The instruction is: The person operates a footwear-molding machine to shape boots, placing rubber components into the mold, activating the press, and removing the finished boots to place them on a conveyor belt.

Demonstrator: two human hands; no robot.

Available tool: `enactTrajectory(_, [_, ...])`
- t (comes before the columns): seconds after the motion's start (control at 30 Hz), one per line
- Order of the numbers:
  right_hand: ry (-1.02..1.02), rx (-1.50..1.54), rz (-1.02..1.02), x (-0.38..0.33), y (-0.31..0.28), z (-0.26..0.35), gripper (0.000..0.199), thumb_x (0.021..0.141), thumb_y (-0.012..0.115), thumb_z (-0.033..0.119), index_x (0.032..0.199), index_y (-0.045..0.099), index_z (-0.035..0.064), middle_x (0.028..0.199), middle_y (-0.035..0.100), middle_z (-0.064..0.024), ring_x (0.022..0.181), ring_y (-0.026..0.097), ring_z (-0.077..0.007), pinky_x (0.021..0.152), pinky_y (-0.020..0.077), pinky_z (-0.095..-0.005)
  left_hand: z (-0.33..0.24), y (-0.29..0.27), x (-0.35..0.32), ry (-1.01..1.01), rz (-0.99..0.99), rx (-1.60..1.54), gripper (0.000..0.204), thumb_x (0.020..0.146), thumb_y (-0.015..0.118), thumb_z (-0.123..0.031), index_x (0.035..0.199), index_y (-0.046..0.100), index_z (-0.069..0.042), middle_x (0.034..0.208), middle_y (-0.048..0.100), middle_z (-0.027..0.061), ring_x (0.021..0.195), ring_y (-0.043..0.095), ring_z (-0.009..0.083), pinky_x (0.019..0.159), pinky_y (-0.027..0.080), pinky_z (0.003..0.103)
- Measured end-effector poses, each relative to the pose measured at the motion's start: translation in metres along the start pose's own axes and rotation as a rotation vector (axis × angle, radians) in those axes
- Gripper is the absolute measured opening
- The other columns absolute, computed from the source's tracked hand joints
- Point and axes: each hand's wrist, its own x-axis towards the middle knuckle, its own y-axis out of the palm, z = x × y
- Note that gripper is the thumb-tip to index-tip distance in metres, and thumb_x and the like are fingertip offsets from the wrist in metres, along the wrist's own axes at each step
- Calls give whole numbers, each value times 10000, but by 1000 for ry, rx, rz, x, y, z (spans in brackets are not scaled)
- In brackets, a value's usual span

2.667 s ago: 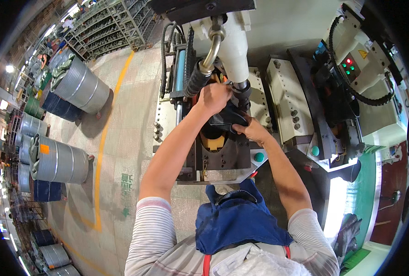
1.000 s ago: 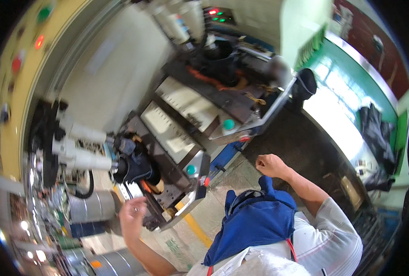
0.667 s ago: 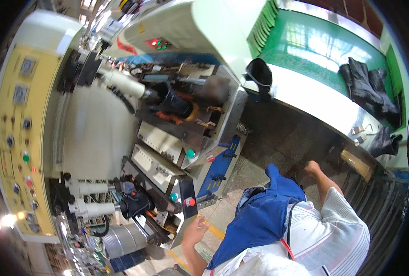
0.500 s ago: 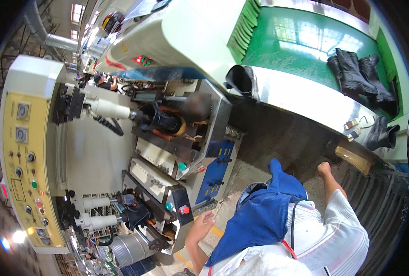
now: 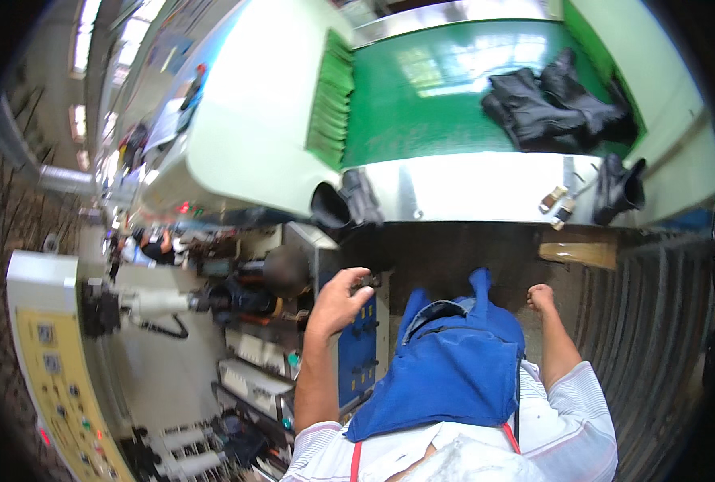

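My left hand (image 5: 341,301) is raised in front of the machine's blue panel (image 5: 356,353), its thumb and fingers apart and nothing in them. Just beyond it, a black boot (image 5: 360,197) lies on its side at the left end of the white ledge (image 5: 462,189), its opening facing left. Low on the right hangs my right hand (image 5: 540,297), fingers curled closed, with nothing showing in it. Past that hand, two tools with light handles (image 5: 552,199) lie on the ledge beside another black boot (image 5: 618,189). Another black boot (image 5: 249,299) is in the machine at left.
Several black boots (image 5: 546,104) lie on the green conveyor belt (image 5: 413,88) behind the ledge. A yellow control panel (image 5: 60,361) stands far left. A cardboard box (image 5: 578,249) sits under the ledge, near dark metal slats (image 5: 647,313) at right. Another person (image 5: 160,247) is in the background.
My view has turned right, toward the ledge and the green belt. My left hand has risen forward from beside the machine. My right hand stays low and closed.
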Motion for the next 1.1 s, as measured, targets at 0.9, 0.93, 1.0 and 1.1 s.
enactTrajectory(0.9, [-274,-291,-134,-85,78,197,131,865,695,121,950,710,22,780,698,-73,643,660,-145,601,543,-310,26,18,218,536,574,-15,513,904,737,-241,1357,606,-41,1315,649,191,1229,607,375,1053,482,435])
enactTrajectory(0.93, [-260,-301,-123,-85,84,207,139,859,700,120,955,714,21,799,707,-74,661,671,-147,622,552,-314,27,6,219,518,558,-33,522,901,741,-235,1363,604,-37,1323,647,194,1237,607,376,1061,477,429])
enactTrajectory(1.0, [-248,-334,-108,-80,89,229,153,850,706,122,962,722,20,818,719,-76,686,690,-153,652,565,-323,33,-7,227,512,498,-57,530,891,749,-223,1364,606,-32,1328,647,198,1238,610,380,1061,480,420])
enactTrajectory(1.1, [-220,-416,-87,-53,88,211,164,833,709,151,941,745,33,803,732,-88,705,713,-179,677,579,-340,37,-30,235,458,362,-21,489,890,741,-212,1328,627,-27,1299,656,202,1211,612,391,1050,482,442])
